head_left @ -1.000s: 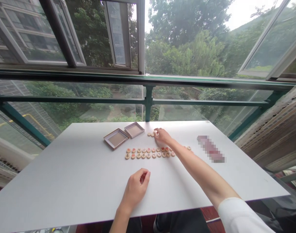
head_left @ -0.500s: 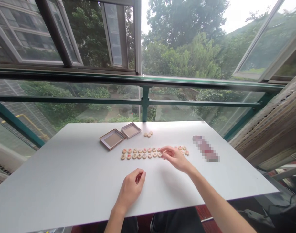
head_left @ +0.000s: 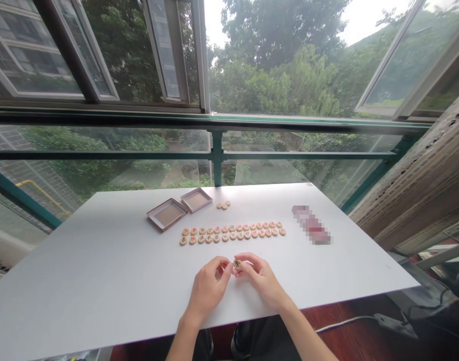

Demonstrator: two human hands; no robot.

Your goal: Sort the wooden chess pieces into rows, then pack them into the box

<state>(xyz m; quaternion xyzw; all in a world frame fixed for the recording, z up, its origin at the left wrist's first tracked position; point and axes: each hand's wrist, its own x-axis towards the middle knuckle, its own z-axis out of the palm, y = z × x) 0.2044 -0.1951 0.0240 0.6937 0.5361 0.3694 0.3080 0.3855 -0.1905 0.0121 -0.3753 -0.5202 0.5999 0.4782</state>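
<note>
Both hands meet over the near middle of the white table (head_left: 101,281). My right hand (head_left: 261,281) pinches a round wooden chess piece (head_left: 237,263) with a dark character on top. My left hand (head_left: 209,288) is curled, its fingertips touching the same piece from the left. Farther out, two rows of chess pieces (head_left: 231,232) lie side by side, some marked red, some black. Three more loose pieces (head_left: 223,204) lie beyond the rows, near the far edge.
Two shallow open box halves (head_left: 179,207) sit at the far left of the pieces. A blurred pink-red object (head_left: 311,224) lies at the right. A green railing (head_left: 214,155) with glass and open windows stands behind the table. A cable (head_left: 346,323) runs on the floor.
My right hand drew back from the loose pieces at the far edge, passed over the rows and came near with one piece. My left hand stayed put and now touches that piece.
</note>
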